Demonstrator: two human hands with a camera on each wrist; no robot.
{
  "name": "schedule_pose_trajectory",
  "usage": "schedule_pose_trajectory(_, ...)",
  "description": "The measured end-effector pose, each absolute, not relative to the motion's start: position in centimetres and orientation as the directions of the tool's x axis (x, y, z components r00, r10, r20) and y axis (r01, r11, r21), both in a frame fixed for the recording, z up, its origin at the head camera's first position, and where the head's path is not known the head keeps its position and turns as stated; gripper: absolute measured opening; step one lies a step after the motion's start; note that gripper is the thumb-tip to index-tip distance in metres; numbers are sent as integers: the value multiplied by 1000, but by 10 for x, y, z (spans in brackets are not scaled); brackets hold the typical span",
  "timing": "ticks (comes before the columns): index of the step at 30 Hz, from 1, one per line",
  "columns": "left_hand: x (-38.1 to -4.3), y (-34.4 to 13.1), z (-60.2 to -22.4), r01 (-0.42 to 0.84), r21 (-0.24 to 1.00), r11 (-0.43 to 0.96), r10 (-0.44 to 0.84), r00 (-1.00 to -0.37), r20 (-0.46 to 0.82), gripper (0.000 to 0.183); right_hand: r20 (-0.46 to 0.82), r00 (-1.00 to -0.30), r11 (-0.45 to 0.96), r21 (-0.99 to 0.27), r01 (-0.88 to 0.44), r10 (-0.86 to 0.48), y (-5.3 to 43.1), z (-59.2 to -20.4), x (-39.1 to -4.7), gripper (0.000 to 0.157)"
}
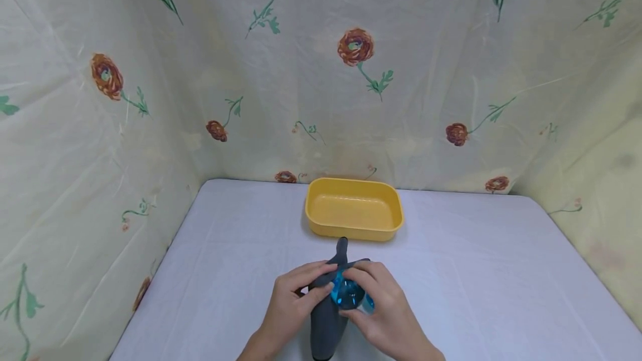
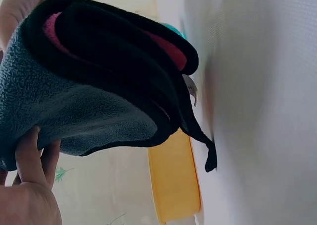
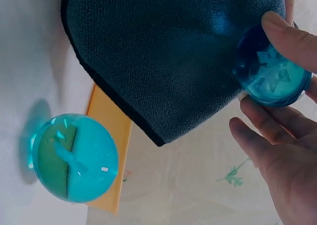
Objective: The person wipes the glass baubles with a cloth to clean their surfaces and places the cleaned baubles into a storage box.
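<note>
My left hand (image 1: 288, 299) pinches a folded dark grey cloth (image 1: 327, 330) with black edging; in the left wrist view pink shows inside the folds of the cloth (image 2: 84, 101). Between thumb and fingers, my right hand (image 1: 383, 305) holds a see-through blue ball (image 1: 349, 294) against the cloth. The left thumb reaches the ball's near side. A second see-through blue ball (image 3: 74, 158) rests on the table below the right hand, mostly hidden by that hand in the head view.
A yellow rectangular tub (image 1: 353, 233) stands on the white-covered table (image 1: 241, 238) beyond the hands. Flower-patterned sheeting (image 1: 411, 105) hangs behind the table and along both sides.
</note>
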State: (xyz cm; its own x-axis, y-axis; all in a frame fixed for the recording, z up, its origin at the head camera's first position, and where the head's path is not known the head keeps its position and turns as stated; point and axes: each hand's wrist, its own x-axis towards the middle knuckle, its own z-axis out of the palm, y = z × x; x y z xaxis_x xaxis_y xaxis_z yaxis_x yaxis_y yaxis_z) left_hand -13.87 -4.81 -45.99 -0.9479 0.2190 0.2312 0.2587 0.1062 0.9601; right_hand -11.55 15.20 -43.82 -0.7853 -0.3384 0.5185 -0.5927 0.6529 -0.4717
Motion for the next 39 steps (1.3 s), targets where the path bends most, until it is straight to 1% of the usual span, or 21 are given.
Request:
schedule_pose_trajectory(5, -136, -48, -460, 318, 931, 182, 207, -938, 279, 28, 478, -822, 646, -528, -551, -311, 153, -437, -115, 68)
schedule_pose_trajectory(7, -135, -47, -460, 358, 912, 202, 212, -925, 316, 28, 464, -834, 637, -554, -536, -299, 153, -437, -115, 68)
schedule_pose_trajectory(10, -134, -46, -461, 433, 879, 197, 229, -893, 388, 28, 455, -845, 628, -578, -521, -281, 154, -437, -116, 69)
schedule_pose_trajectory(16, -135, -47, -465, 586, 798, 140, 271, -798, 538, 28, 452, -856, 599, -622, -504, -251, 156, -439, -117, 66)
schedule_pose_trajectory(21, -136, -48, -466, 683, 713, 158, 287, -722, 629, 26, 402, -889, 560, -695, -451, -218, 157, -439, -119, 60)
schedule_pose_trajectory(23, -136, -48, -466, 711, 679, 181, 292, -698, 654, 27, 359, -912, 534, -740, -408, -198, 157, -438, -119, 58)
schedule_pose_trajectory(27, -135, -47, -467, 772, 600, 208, 303, -634, 711, 32, 322, -928, 473, -798, -372, -187, 157, -438, -120, 53)
schedule_pose_trajectory(33, -136, -48, -467, 843, 503, 190, 307, -538, 785, 36, 302, -928, 361, -859, -364, -217, 159, -438, -121, 44)
schedule_pose_trajectory(39, -137, -48, -468, 893, 413, 178, 316, -449, 836, 32, 203, -952, 272, -926, -262, -228, 159, -435, -120, 40)
